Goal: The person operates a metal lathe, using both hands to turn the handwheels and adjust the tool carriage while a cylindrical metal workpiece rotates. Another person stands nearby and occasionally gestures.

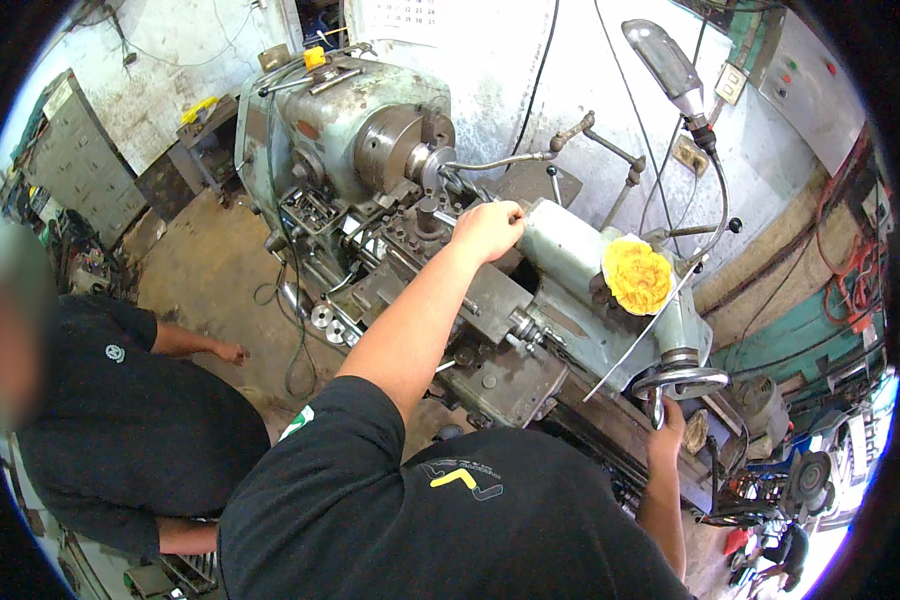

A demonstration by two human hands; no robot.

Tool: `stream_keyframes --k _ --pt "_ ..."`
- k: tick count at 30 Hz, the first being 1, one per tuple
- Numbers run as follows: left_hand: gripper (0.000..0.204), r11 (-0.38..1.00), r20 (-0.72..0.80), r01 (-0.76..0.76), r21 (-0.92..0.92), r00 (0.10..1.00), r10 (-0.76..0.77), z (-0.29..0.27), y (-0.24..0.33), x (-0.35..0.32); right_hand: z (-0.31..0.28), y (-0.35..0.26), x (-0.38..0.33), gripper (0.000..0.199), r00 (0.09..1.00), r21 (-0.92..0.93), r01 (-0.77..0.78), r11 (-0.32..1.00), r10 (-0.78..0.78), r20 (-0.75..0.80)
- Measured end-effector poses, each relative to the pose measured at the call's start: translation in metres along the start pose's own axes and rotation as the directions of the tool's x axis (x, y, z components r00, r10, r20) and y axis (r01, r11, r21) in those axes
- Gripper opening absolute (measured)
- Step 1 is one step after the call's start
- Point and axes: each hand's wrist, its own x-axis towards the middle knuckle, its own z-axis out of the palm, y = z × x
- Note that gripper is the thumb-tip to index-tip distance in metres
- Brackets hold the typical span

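A large metal lathe stands before me, with a round metal workpiece (429, 166) in its chuck (388, 145). A drill bit (458, 184) points at the workpiece from the tailstock (560, 235); whether its tip is inside cannot be made out. My left hand (488, 231) is closed at the tailstock's front end, beside the drill bit's rear, and what its fingers hold is hidden. At the tailstock's other end, my right hand (669, 428) grips the crank handle (657, 408) of the handwheel (682, 380). On the tailstock lies a crumpled yellow cloth-like piece (638, 276).
Another person (130, 400) in a black shirt stands at my left. A thin bent coolant pipe (505, 160) reaches toward the workpiece. The tool post (428, 220) sits below the drill bit. A lamp (665, 65) hangs at the upper right. A cable (298, 340) trails beside the lathe.
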Motion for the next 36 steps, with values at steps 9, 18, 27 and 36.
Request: stream_keyframes --k 9,18,27,36 --pt "0.037 1.0 0.002 -0.021 0.015 1.0 0.021 0.005 -0.005 0.004 -0.014 -0.1 0.027 0.047 0.937 0.964 -0.079 0.253 0.349 -0.014" --pt "0.033 1.0 0.014 -0.016 0.023 1.0 0.016 0.005 -0.005 0.004 0.015 -0.12 0.066 0.012 0.84 0.938 0.076 0.338 0.485 -0.243" --pt "0.033 1.0 0.008 -0.008 0.006 1.0 0.008 0.005 -0.006 0.003 0.051 -0.123 0.045 0.018 0.861 0.682 0.102 0.724 0.279 -0.426" --pt "0.036 1.0 -0.026 -0.019 0.015 0.999 0.019 0.007 -0.006 0.002 0.053 -0.121 0.04 0.027 0.879 0.662 0.113 0.741 0.236 -0.414"
